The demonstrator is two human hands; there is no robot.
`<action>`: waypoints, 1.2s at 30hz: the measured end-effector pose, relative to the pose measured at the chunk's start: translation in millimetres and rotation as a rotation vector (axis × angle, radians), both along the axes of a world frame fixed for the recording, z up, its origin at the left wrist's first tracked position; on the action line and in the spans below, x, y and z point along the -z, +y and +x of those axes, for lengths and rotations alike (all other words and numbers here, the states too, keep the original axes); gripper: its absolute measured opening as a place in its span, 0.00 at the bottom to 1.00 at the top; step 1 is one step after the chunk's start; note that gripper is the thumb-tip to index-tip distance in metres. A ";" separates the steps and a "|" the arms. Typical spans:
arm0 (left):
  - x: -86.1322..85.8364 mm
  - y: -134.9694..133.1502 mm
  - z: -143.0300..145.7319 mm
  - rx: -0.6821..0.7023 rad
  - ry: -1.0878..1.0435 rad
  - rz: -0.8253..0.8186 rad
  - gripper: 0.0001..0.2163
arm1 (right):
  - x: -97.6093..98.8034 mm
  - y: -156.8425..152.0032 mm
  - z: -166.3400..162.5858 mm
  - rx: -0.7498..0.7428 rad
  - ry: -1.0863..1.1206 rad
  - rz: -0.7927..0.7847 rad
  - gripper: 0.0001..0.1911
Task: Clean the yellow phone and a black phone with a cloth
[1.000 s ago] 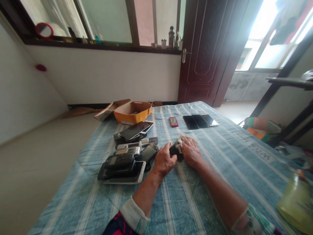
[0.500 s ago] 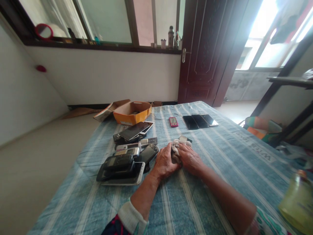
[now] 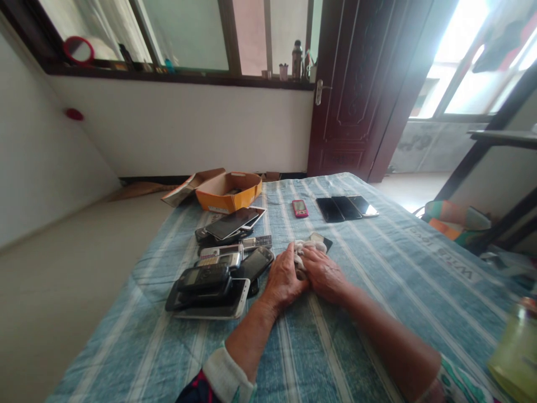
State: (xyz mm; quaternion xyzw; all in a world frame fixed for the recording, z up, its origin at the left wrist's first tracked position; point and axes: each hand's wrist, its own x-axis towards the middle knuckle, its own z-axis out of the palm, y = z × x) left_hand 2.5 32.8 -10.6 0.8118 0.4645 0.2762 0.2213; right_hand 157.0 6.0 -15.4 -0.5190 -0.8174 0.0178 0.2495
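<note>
Over the middle of the bed-like surface, my right hand (image 3: 326, 274) is closed on a crumpled whitish cloth (image 3: 298, 262), pressing it down. A dark phone (image 3: 328, 242) pokes out from under the cloth at its far end; most of it is covered. Against the near left side of the phone and cloth rests my left hand (image 3: 285, 280), fingers curled and closed, steadying the phone. Close by on the left lies a pile of old phones, with a black keypad phone (image 3: 203, 277) on top of a white-edged one (image 3: 241, 299) and a slider phone (image 3: 257, 263) beside them.
An orange cardboard box (image 3: 229, 196) stands open at the back left. A pink phone (image 3: 300, 208) and a row of dark phones (image 3: 339, 209) lie farther off on the striped blue cloth (image 3: 398, 313). A yellowish bottle (image 3: 516, 352) is at the right edge.
My right hand and the cloth have shifted slightly left over the phone, baring a little more of its far end. The view has turned slightly; the pile stays put.
</note>
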 end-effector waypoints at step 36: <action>-0.7 2.1 -3.7 0.043 0.017 0.006 0.44 | 5.4 -22.9 2.2 0.004 0.043 0.019 0.20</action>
